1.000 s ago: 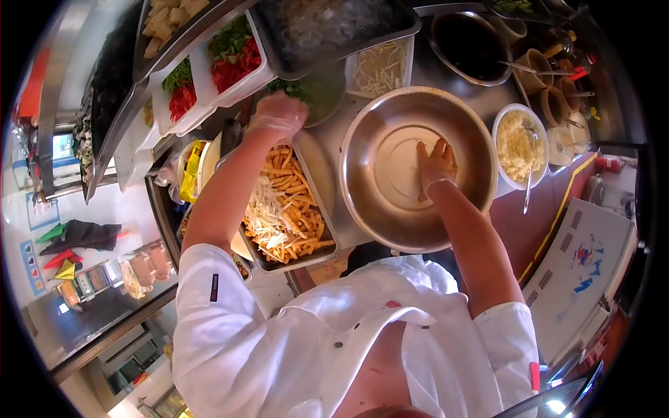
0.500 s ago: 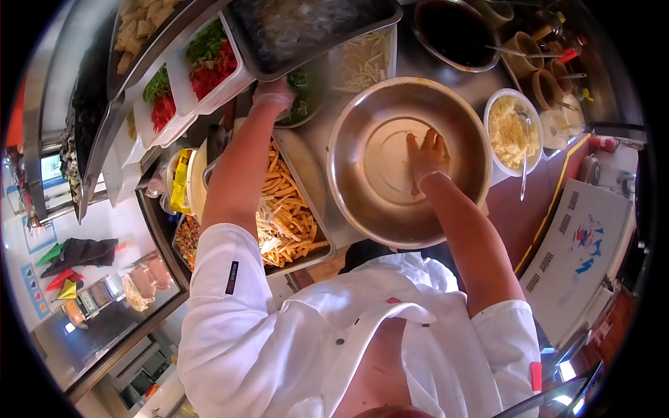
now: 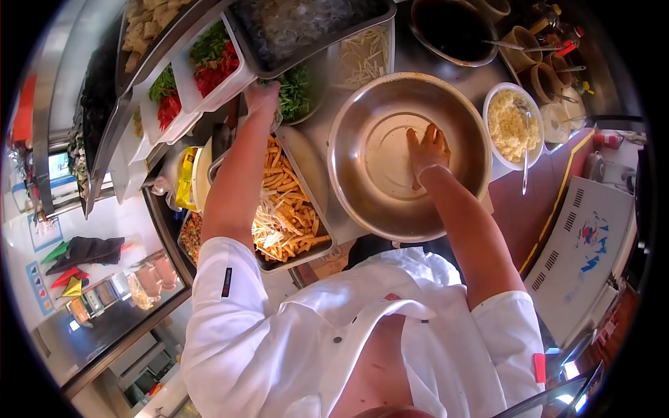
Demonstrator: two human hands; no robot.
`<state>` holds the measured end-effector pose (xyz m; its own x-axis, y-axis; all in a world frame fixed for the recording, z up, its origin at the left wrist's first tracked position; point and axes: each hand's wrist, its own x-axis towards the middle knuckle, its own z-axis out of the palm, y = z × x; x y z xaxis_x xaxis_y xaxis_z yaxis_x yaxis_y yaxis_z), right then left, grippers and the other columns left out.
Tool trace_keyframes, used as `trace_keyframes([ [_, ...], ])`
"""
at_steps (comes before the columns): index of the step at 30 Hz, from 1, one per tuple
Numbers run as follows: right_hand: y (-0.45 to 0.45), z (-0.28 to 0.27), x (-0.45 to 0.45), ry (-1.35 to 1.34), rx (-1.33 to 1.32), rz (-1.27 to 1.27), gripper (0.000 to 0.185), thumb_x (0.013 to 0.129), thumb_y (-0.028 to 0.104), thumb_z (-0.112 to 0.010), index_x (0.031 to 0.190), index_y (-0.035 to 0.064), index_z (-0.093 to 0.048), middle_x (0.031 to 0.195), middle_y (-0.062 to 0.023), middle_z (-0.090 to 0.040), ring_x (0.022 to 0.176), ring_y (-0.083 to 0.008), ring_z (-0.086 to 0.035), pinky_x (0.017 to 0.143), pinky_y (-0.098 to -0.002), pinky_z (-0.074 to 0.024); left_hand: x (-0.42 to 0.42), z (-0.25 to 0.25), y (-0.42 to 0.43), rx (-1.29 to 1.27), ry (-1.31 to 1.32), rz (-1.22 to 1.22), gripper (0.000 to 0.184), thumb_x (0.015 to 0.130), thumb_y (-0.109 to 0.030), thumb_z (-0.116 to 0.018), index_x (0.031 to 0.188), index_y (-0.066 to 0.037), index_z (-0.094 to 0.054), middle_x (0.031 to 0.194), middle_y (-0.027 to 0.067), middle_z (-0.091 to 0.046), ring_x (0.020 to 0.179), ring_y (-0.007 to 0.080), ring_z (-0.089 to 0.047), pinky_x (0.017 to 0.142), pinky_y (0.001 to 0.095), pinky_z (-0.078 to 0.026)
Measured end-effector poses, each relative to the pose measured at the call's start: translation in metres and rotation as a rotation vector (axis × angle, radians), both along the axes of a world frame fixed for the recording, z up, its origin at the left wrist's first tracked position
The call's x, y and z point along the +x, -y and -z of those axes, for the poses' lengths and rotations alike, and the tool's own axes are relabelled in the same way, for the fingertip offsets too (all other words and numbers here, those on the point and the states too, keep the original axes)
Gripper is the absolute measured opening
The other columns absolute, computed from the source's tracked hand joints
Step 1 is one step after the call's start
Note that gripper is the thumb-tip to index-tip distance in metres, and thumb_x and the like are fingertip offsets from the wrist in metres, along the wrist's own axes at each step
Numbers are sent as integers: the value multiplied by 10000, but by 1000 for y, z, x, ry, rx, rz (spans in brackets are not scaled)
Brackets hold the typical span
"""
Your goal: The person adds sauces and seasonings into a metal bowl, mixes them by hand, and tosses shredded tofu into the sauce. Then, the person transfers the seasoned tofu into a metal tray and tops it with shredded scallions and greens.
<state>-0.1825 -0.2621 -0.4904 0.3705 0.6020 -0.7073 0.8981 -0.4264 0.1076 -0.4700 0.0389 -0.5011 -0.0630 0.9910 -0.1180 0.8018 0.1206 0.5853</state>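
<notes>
My left hand, in a thin clear glove, is at the left edge of a bowl of chopped greens, partly under a dark tray's edge. Its fingers are mostly hidden, so what they hold, if anything, cannot be made out. Inside a wide steel basin rests my right hand, gloved too, fingers spread on the basin's floor or wall and holding nothing. Below my left forearm is a metal tray of light brown strips and pale shreds.
White tubs hold red and green cut vegetables. Nearby are a tray of translucent strips, a container of pale shreds, and a bowl of dark liquid. A white bowl of minced pale food with a spoon stands right of the basin.
My left hand has drawn back slightly left and toward me, uncovering more of the greens. My right hand has barely shifted in the basin.
</notes>
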Motion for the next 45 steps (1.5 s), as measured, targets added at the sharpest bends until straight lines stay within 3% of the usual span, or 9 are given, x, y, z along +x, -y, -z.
trace_keyframes([
  [3, -1, 4, 1, -8, -22, 4, 1518, 492, 234, -1046, 1657, 385, -85, 1726, -187, 4, 1594, -413, -103, 1136, -597, -412, 0, -6, 5, -113, 68, 47, 927, 877, -402, -791, 1594, -27, -340, 1577, 242, -447, 1394, 409, -497, 1131, 500, -430],
  [10, -2, 5, 3, -9, -32, -6, 1533, 495, 253, -1046, 1663, 386, -62, 1725, -190, 8, 1593, -416, -103, 1129, -597, -414, 33, -28, 15, -124, -576, 655, 1073, 814, -489, -820, 1638, -81, -266, 1679, 312, -159, 1547, 434, -236, 1236, 412, -321],
  [13, 0, 5, 3, -12, -16, 6, 1527, 490, 236, -1043, 1662, 383, -75, 1718, -188, -19, 1588, -421, -113, 1120, -597, -414, 34, -6, 0, -137, -700, 656, 1051, 819, -431, -823, 1634, -69, -266, 1669, 296, -221, 1518, 424, -308, 1218, 405, -352],
  [20, 0, 8, 3, -8, 15, 20, 1495, 484, 215, -1039, 1650, 411, -123, 1717, -179, -18, 1580, -421, -117, 1096, -601, -427, 26, -11, -27, -319, -518, 415, 888, 892, -334, -789, 1595, -31, -338, 1622, 222, -384, 1467, 364, -415, 1160, 458, -435],
  [22, 1, 7, 4, -13, 23, 18, 1485, 487, 216, -1040, 1646, 418, -134, 1716, -176, -22, 1578, -421, -116, 1092, -603, -429, 20, -10, -33, -360, -415, 318, 889, 907, -364, -791, 1601, -41, -337, 1641, 201, -366, 1473, 355, -412, 1178, 447, -413],
  [28, 0, 8, 2, -2, -6, 19, 1511, 496, 218, -1038, 1661, 408, -94, 1730, -182, 10, 1590, -419, -97, 1105, -620, -415, 4, -2, -15, -377, 462, -202, 833, 961, -429, -748, 1608, -81, -355, 1669, 128, -352, 1483, 305, -410, 1196, 430, -358],
  [35, 1, 1, 2, -45, -1, 35, 1523, 509, 191, -1036, 1669, 384, -69, 1740, -195, 31, 1603, -420, -78, 1144, -610, -393, 12, -30, 9, -355, 1202, -549, 479, 1068, -317, -590, 1453, -36, -544, 1510, 127, -562, 1347, 282, -572, 1134, 467, -451],
  [36, 1, 1, 3, -46, -2, 35, 1524, 510, 188, -1036, 1669, 386, -66, 1741, -196, 40, 1604, -415, -79, 1149, -606, -391, 10, -18, 4, -383, 1380, -440, 381, 1100, -276, -504, 1335, -3, -626, 1406, 122, -646, 1252, 294, -648, 1110, 511, -494],
  [45, 3, -11, -3, -26, 4, 19, 1491, 507, 188, -1041, 1654, 358, -105, 1721, -200, -9, 1591, -428, -124, 1145, -577, -419, 0, -39, 36, -426, 1628, -506, 376, 1109, -247, -427, 1330, -9, -615, 1373, 150, -659, 1257, 331, -646, 1091, 538, -523],
])
